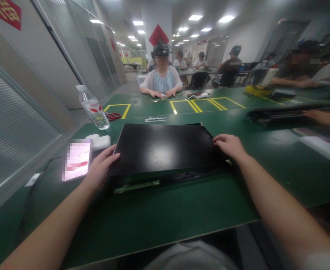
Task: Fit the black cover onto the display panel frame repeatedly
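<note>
The black panel (159,148) lies over a dark frame (187,175) on the green table (165,221). The left hand (101,167) clasps its left edge, thumb on top; the right hand (229,147) curls fingers at the right edge (how firmly, I cannot tell). Yellow tape (196,106) marks the far tabletop. Beyond, a person (162,78) sits facing; ceiling lights (226,18) brighten the room.

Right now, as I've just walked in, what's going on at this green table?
A person's left hand and right hand hold a black panel by opposite sides over the green table. A dark strip shows below its near edge. A lit phone lies by the left hand, and a co-worker sits across the table.
</note>
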`<state>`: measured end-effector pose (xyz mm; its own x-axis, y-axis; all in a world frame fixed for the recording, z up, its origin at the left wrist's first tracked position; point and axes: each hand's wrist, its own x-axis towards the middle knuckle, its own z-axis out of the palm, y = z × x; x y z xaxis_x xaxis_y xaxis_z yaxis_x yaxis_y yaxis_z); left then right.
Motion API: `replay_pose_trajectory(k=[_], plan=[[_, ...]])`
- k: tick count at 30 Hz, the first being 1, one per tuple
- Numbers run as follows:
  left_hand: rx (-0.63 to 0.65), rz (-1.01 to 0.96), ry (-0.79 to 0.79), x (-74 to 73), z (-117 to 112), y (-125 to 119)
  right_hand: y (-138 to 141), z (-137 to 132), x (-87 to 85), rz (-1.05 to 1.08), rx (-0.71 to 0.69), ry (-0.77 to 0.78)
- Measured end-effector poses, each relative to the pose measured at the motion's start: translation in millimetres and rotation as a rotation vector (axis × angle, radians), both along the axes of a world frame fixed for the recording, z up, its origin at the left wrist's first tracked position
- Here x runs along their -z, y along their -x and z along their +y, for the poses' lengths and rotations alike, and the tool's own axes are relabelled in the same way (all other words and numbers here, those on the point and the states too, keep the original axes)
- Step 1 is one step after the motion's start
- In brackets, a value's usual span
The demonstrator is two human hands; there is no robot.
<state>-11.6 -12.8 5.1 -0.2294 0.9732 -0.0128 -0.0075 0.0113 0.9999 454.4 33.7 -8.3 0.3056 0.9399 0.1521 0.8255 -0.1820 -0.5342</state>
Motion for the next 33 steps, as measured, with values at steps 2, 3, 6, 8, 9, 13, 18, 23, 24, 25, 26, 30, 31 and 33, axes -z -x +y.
replay_pose_trajectory(k=[2,3,6,8,9,13,18,23,24,25,26,30,31,33], plan=[[-0.014,0.024,0.006,1.3,0,0,-1,1,0.9,-0.008,-0.006,-0.001],[-0.017,0.034,0.012,2.2,0,0,-1,1,1.1,-0.010,-0.008,-0.001],[-0.016,0.051,0.036,5.2,3,4,-1,1,0.6,-0.005,-0.008,0.006],[-0.013,0.053,0.050,6.7,5,7,0,0,-0.1,0.008,-0.003,0.016],[-0.014,0.055,0.055,7.0,6,8,0,0,-0.3,0.013,0.001,0.021],[-0.017,0.085,0.088,6.4,7,9,0,0,0.4,0.015,0.005,0.016],[-0.026,0.120,0.081,10.4,9,15,-2,1,1.8,0.034,-0.011,0.010],[0.008,0.140,0.061,16.1,10,22,-1,1,1.9,0.041,-0.011,-0.003],[0.002,0.143,0.060,16.4,10,22,-1,1,1.9,0.041,-0.013,-0.003],[-0.007,0.145,0.061,16.4,10,22,-1,1,1.9,0.040,-0.014,-0.002],[-0.016,0.147,0.061,16.1,10,21,-1,1,2.0,0.038,-0.016,-0.001],[-0.019,0.154,0.056,13.0,9,17,-1,2,2.7,0.024,-0.017,0.001],[-0.018,0.159,0.057,12.1,8,16,-1,2,3.0,0.020,-0.016,-0.001],[-0.028,0.166,0.065,10.5,7,15,-2,2,3.6,0.012,-0.018,-0.005]])
